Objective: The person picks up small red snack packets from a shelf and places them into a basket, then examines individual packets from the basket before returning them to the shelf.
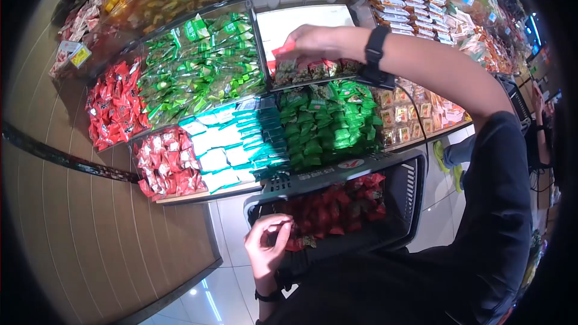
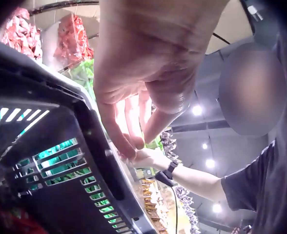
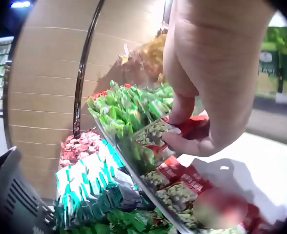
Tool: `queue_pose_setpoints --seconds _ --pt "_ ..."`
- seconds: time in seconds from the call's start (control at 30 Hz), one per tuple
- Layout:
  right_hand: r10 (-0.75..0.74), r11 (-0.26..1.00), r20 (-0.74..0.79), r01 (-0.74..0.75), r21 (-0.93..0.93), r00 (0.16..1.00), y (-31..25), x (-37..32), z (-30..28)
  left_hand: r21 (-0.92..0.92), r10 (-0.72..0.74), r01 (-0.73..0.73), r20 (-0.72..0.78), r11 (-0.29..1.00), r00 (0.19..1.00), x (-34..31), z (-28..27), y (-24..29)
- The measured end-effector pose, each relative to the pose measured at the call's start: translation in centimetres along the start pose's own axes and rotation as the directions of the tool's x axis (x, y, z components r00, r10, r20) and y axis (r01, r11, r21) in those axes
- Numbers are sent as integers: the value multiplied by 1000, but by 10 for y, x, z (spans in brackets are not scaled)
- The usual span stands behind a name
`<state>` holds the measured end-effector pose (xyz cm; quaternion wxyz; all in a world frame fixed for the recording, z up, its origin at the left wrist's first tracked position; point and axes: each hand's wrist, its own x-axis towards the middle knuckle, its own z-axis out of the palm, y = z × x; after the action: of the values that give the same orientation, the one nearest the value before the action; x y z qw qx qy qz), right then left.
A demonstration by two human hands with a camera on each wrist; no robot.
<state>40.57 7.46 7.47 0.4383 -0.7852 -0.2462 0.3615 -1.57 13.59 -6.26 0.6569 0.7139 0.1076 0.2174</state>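
Observation:
My right hand [image 1: 324, 41] is over a display bin with a white bottom [image 1: 301, 21]. Its thumb and fingers pinch a small red snack packet [image 3: 155, 132] with a clear front showing pale green pieces. More packets of this kind [image 3: 178, 196] lie in a row below it along the bin's front edge. My left hand [image 1: 268, 238] hovers at the near left of a dark shopping basket [image 1: 415, 204], fingers loosely bent and nothing seen in them. Inside the basket lies a heap of red packets [image 1: 337, 207], partly in shadow.
Green packets [image 1: 205, 60] fill the bin to the left. In front are teal and white packets [image 1: 235, 144], red-and-white ones [image 1: 168, 162] and dark green ones [image 1: 331, 120]. Brown-wrapped snacks [image 1: 391, 9] lie at right. Another person's yellow-green shoes [image 1: 442, 156] are on the floor.

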Motion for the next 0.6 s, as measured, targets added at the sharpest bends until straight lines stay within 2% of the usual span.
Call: queue_pose_setpoints --seconds 0.07,0.13,0.17,0.2,0.27,0.3,0.37,0.5,0.6 --pt "21 999 54 -23 45 998 14 13 8 46 -20 20 -6 999 1000 -3 -3 -4" --pt "-79 988 79 67 136 994 36 33 13 40 -41 42 -14 998 999 -3 -5 -5" --pt "-29 998 49 26 59 998 34 39 18 29 -56 57 -26 998 998 -4 -5 -5" --pt "-27 998 53 24 63 998 33 41 20 32 -60 61 -27 998 998 -4 -6 -5" --pt "30 988 -63 -39 -151 998 28 40 20 57 -66 68 -30 996 997 -2 -5 -5" --pt "26 988 -64 -36 -150 998 26 39 22 59 -63 65 -31 996 998 -1 -4 -3" --pt "-35 963 -97 7 -270 995 22 38 26 -59 -140 136 -65 989 988 -1 1 3" --pt "-7 977 -90 -13 -212 996 31 60 22 -80 -159 154 -60 985 985 -6 5 3" --pt "-3 965 -65 -14 -261 998 27 60 24 -77 -166 161 -63 984 984 -12 6 5"
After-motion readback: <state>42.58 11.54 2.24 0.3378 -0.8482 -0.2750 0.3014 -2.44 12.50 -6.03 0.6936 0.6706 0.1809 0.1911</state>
